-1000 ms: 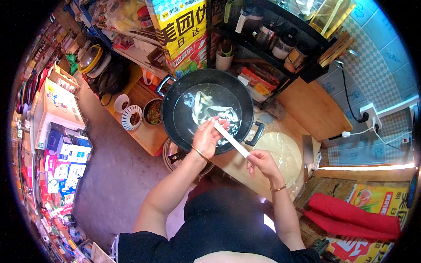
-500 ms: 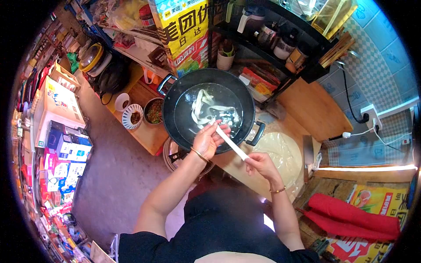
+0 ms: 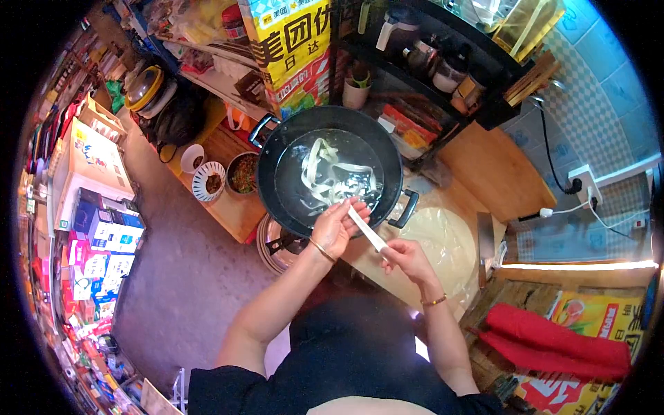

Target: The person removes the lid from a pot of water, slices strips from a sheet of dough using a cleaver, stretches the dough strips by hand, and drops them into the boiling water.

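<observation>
A pale dough strip (image 3: 367, 229) stretches between my two hands above the near rim of a black wok (image 3: 280, 200). My left hand (image 3: 337, 227), palm up with a bangle at the wrist, has the strip's upper end at its fingers. The lower end is pinched in my right hand (image 3: 404, 259). Several long pale noodles (image 3: 317, 169) lie in the clear liquid in the wok, beyond my left fingertips. Right of the wok, a round pale sheet (image 3: 443, 242) lies under clear plastic on the board.
Bowls with food (image 3: 242, 174) stand left of the wok. A cleaver (image 3: 485, 238) lies right of the round sheet. Behind are a black shelf (image 3: 443, 41) with jars and a yellow printed box (image 3: 294, 55). A red cloth (image 3: 553, 339) lies at the lower right.
The strip between my hands looks shorter, and my right hand has moved slightly left. My left hand has shifted a little right and down. More noodle lies in the wok near my left fingertips.
</observation>
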Motion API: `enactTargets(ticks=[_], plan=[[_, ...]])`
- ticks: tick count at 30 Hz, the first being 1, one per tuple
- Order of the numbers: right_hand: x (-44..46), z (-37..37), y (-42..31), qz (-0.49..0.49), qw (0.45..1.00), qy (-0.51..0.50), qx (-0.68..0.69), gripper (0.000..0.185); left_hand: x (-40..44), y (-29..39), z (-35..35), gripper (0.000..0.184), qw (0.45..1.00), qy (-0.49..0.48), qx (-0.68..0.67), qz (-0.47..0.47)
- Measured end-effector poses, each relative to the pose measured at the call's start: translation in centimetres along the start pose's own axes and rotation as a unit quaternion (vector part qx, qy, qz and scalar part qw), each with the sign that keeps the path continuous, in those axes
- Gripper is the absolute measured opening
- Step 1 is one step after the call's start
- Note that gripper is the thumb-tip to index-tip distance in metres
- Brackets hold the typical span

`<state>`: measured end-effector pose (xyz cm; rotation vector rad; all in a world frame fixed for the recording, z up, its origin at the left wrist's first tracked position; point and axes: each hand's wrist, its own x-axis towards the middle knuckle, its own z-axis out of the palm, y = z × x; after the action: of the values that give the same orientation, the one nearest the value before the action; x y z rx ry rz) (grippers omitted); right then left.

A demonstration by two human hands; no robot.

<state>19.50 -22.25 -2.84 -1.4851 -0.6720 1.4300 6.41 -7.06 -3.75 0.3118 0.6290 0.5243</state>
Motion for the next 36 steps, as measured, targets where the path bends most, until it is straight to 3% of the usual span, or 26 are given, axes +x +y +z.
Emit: enactTargets(ticks=[4, 8, 10, 12, 14, 16, 26, 28, 29, 30, 32, 34, 36], plan=[[-0.7, -0.6, 0.0, 0.031, 0.999, 0.023, 0.007, 0.017, 0.5, 1.6, -0.4, 0.024, 0.999, 0.029, 0.022, 0.041], [-0.3, -0.3, 0.5, -0.027, 0.996, 0.002, 0.084, 0.018, 0.4, 1.1, -0.4, 0.031, 0.997, -0.001, 0.029, 0.065], [-0.3, 0.4, -0.3, -0.022, 0.994, -0.007, 0.111, 0.018, -0.3, -0.5, -0.5, 0.041, 0.981, -0.042, -0.073, -0.172], [0.0, 1.2, -1.0, -0.041, 0.994, -0.022, 0.096, 0.018, -0.8, -2.5, -0.8, 0.039, 0.977, -0.102, -0.059, -0.177], [0.0, 0.8, -0.3, -0.025, 0.996, -0.031, 0.080, 0.019, -0.6, -2.5, -0.5, 0.029, 0.994, -0.033, -0.079, -0.069], [0.0, 0.5, 0.0, -0.015, 0.999, 0.007, 0.042, 0.019, -0.3, -0.7, -0.1, 0.026, 1.000, -0.004, -0.007, -0.012], [-0.7, -0.7, 0.2, -0.008, 0.997, 0.000, 0.083, 0.019, 0.9, 2.7, -0.1, 0.029, 0.998, 0.033, 0.022, 0.055], [-0.4, 0.2, -0.5, -0.023, 0.994, -0.007, 0.108, 0.021, 0.6, 1.7, 0.1, 0.038, 0.999, -0.012, -0.038, 0.006], [-0.2, 1.0, -1.1, -0.031, 0.988, -0.006, 0.149, 0.022, 1.0, 0.3, -1.2, 0.047, 0.982, -0.111, -0.041, -0.148], [0.0, 1.4, -1.5, -0.038, 0.981, -0.007, 0.189, 0.024, 0.6, -1.6, -1.9, 0.045, 0.965, -0.159, -0.064, -0.197], [0.6, 1.5, -1.3, -0.024, 0.990, -0.041, 0.133, 0.024, -0.2, -3.3, -1.6, 0.039, 0.976, -0.143, -0.048, -0.158], [0.6, 1.7, -1.1, 0.015, 0.997, -0.003, 0.075, 0.022, -0.2, -3.1, -0.8, 0.027, 0.996, -0.044, -0.033, -0.068], [0.6, 1.2, -0.1, 0.025, 0.999, 0.012, 0.046, 0.021, -0.2, -1.7, -0.4, 0.024, 0.999, -0.004, -0.004, -0.032]])
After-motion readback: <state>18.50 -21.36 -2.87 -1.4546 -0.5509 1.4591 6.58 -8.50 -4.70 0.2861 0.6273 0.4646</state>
